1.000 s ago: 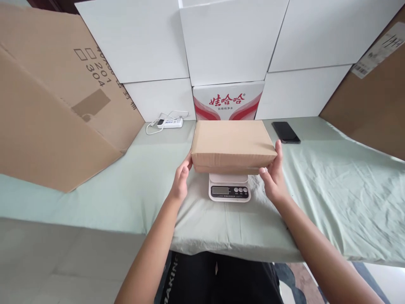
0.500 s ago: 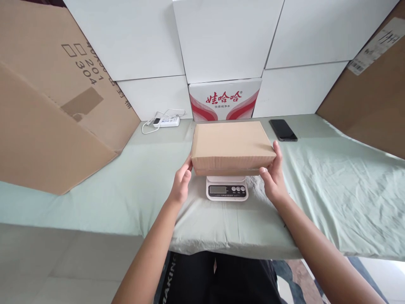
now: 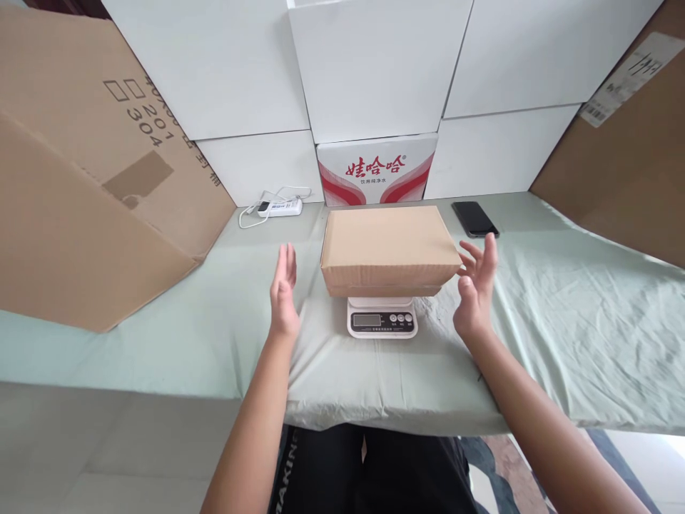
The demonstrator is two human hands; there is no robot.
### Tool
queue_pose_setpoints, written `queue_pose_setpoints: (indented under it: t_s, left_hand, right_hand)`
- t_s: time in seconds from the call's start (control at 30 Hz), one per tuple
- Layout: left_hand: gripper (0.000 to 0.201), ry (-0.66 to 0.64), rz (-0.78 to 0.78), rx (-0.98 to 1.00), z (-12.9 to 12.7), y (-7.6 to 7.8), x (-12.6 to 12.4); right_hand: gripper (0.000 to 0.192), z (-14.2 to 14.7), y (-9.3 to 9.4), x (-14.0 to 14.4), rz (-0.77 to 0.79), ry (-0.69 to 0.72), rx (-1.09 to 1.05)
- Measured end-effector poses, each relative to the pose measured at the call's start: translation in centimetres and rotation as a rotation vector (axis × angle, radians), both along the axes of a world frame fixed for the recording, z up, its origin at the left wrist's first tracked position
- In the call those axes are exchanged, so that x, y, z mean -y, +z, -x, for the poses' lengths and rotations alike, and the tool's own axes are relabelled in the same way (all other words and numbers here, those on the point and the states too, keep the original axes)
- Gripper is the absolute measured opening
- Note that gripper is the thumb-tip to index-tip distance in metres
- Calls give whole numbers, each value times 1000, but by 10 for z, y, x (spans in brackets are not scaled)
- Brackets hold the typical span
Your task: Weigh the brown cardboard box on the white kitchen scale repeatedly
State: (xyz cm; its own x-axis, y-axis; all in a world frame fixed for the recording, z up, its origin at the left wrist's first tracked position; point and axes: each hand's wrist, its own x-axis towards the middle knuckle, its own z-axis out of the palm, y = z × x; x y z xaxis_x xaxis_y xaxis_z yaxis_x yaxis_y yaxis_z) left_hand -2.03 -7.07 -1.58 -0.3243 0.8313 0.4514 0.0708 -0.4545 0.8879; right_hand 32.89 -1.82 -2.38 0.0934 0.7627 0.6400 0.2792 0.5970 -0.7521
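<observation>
A flat brown cardboard box [image 3: 388, 246] rests on a small white kitchen scale [image 3: 382, 320], which stands on a table under a pale green cloth [image 3: 561, 321]. My left hand [image 3: 283, 294] is held edge-up a short way left of the box, fingers straight, holding nothing. My right hand [image 3: 476, 288] hovers just off the box's right end, fingers spread and empty. Neither hand touches the box. The scale's display and buttons face me below the box's front edge.
A black phone [image 3: 474, 218] lies behind the box to the right. A white power strip with cable [image 3: 278, 207] sits at the back left. Large brown cartons [image 3: 80, 185] lean at both sides, white boxes and a red-printed carton [image 3: 376, 170] stand behind.
Both hands have let go of the box ends and moved apart, outward and slightly up. The box stays on the scale.
</observation>
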Motion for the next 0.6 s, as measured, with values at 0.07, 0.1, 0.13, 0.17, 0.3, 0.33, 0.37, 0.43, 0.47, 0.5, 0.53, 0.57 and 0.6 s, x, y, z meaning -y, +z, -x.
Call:
queue_pose_setpoints:
  t_s: [0.07,0.1,0.13,0.17,0.3,0.33,0.37,0.43,0.47,0.5,0.53,0.57,0.6]
  left_hand:
    - [98,28,14,21,3,-1,-3]
    - [98,19,25,21,3,-2,-4]
    - [98,0,36,16,2,-3,-5]
    - [99,-27,49,9,0,-4,-5]
    - [98,-126,104,-4,-10,-8,-5]
    - [97,-144,114,-12,-13,-8,-4]
    - [96,-158,121,-22,-15,-8,-4]
    - [96,-179,134,-42,-20,-5,-2]
    - [96,-185,143,-48,-22,-4,-1]
    - [97,-187,154,-51,-23,-3,-1]
    - [98,-188,165,-51,-25,-1,0]
    - [98,-188,174,-49,-26,0,0]
    - [99,-188,179,-45,-28,1,1]
  right_hand:
    - [83,-2,2,-2,23,-25,-47]
    - [82,-2,2,-3,43,-28,-66]
    - [81,-2,2,-4,65,-27,-79]
    - [81,-1,1,-5,88,-20,-83]
    - [84,2,0,-4,155,32,-64]
    - [85,3,0,-4,164,43,-61]
    - [86,3,-1,-4,169,50,-62]
    - [89,4,-2,-5,175,54,-73]
    - [90,4,-3,-5,176,58,-81]
    - [90,4,-4,-5,177,65,-88]
    - [90,4,-5,-5,178,76,-92]
    - [89,4,-6,-4,179,89,-94]
    - [88,4,-6,-4,180,101,-94]
